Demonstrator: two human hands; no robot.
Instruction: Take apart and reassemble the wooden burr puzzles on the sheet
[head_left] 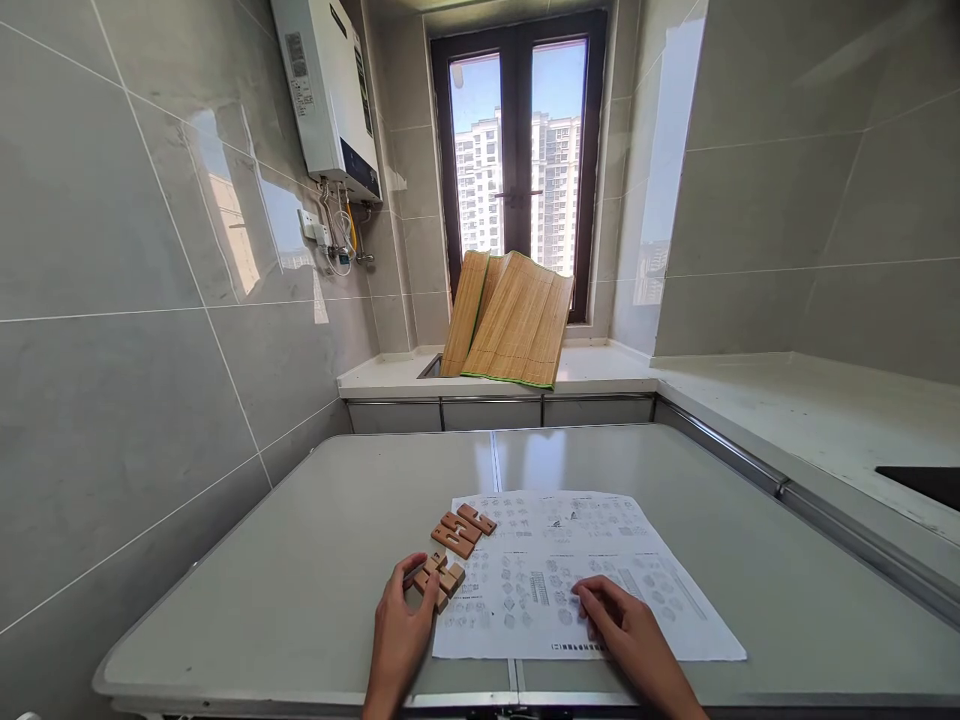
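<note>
My left hand (401, 622) rests on the grey table (300, 590), its fingers curled round a small cluster of notched wooden puzzle pieces (439, 577). A few more wooden pieces (463, 528) lie just beyond, at the left edge of a printed instruction sheet (600, 560). My right hand (624, 622) lies on the sheet's lower part, fingers slightly bent and spread, holding nothing.
Behind the table runs a white counter (787, 410) with folded bamboo mats (514, 318) leaning against a dark-framed window (517, 150). A water heater (326, 90) hangs on the tiled left wall. A dark cooktop edge (922, 482) shows at the right.
</note>
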